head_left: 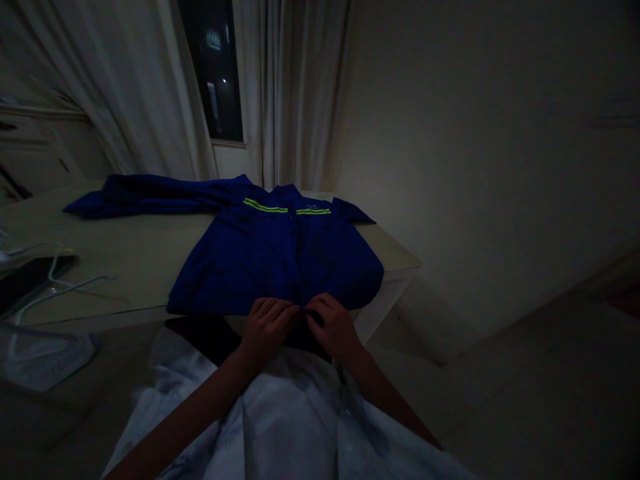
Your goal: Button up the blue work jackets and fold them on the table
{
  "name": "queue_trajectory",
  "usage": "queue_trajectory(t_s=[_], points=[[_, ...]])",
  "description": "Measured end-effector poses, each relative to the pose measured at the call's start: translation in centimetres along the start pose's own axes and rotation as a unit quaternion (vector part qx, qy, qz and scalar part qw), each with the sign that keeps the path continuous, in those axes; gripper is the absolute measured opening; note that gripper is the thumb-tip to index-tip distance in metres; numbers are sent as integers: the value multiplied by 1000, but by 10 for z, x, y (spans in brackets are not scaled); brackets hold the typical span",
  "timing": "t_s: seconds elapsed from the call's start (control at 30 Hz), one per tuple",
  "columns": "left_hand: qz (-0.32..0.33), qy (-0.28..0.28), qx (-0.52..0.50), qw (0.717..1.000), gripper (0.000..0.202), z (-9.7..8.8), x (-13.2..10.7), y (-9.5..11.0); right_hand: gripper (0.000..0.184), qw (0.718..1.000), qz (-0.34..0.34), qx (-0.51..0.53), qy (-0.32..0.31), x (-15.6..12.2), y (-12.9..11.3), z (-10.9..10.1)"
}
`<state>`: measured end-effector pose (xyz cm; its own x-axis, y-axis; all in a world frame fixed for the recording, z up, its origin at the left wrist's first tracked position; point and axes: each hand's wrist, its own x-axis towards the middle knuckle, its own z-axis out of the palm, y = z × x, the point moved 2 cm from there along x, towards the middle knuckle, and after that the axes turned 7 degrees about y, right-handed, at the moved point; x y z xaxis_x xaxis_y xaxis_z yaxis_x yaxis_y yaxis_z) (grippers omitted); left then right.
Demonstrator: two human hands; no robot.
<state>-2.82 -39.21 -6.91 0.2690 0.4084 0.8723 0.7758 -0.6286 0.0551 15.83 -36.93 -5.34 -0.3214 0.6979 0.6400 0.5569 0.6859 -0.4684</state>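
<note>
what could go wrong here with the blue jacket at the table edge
The blue jacket lies with its hem at the table edge, so tugging by the left hand and right hand might slide it off. The room is dim, so the front edges may get misaligned.

No text, label, brand or number can be read anywhere.

Showing one blue jacket (280, 257), two hands: left hand (267, 327), right hand (333, 327); one table (125, 260), one wire hanger (55, 283).
</note>
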Motion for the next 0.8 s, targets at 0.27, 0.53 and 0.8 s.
queue_trajectory(t_s=[0.27, 0.53, 0.8], points=[[2, -29, -3, 1000, 15, 3, -6, -4, 16, 1000, -21, -9, -11, 0, 2, -1], [19, -28, 9, 999, 18, 2, -8, -4, 13, 998, -45, -51, -3, -2, 3, 4], [68, -2, -1, 998, 22, -2, -7, -3, 13, 998, -40, -58, 2, -3, 2, 6]])
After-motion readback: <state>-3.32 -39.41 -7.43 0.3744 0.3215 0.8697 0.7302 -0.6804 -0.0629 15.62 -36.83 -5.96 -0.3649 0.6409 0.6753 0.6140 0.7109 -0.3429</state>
